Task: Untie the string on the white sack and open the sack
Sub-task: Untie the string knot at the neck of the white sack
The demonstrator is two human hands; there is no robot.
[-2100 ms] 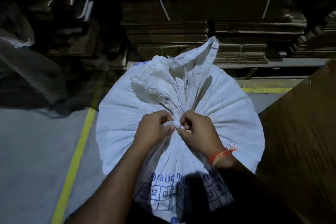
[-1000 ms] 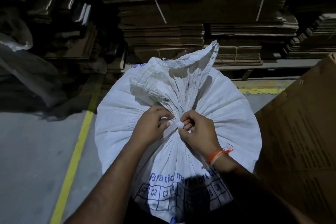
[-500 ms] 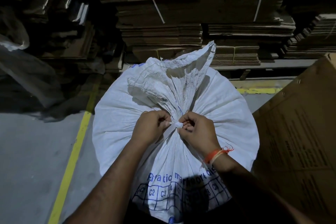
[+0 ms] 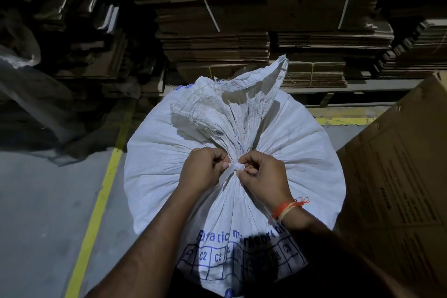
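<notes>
Both hands are right at the tied neck of the white sack (image 4: 297, 164), which stands on the grey floor (image 4: 48, 201). Left hand (image 4: 202, 169) and right hand (image 4: 262, 175) each have fingers curled tight, pinching the white string (image 4: 235, 167) at the knot. Sack's bulging and closed, so no idea what's inside. Big cardboard box (image 4: 399, 176) sits just right of it, flattened cardboard stacks (image 4: 217, 43) behind.

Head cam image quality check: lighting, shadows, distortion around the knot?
Head view: dim warehouse, light pooled on the white sack, cardboard stacks and corners dark. The knot of string between left hand and right hand is lit and fairly sharp. A dark shadow covers the blue print at the bottom. Wide-angle bowing curves the yellow floor line.
</notes>
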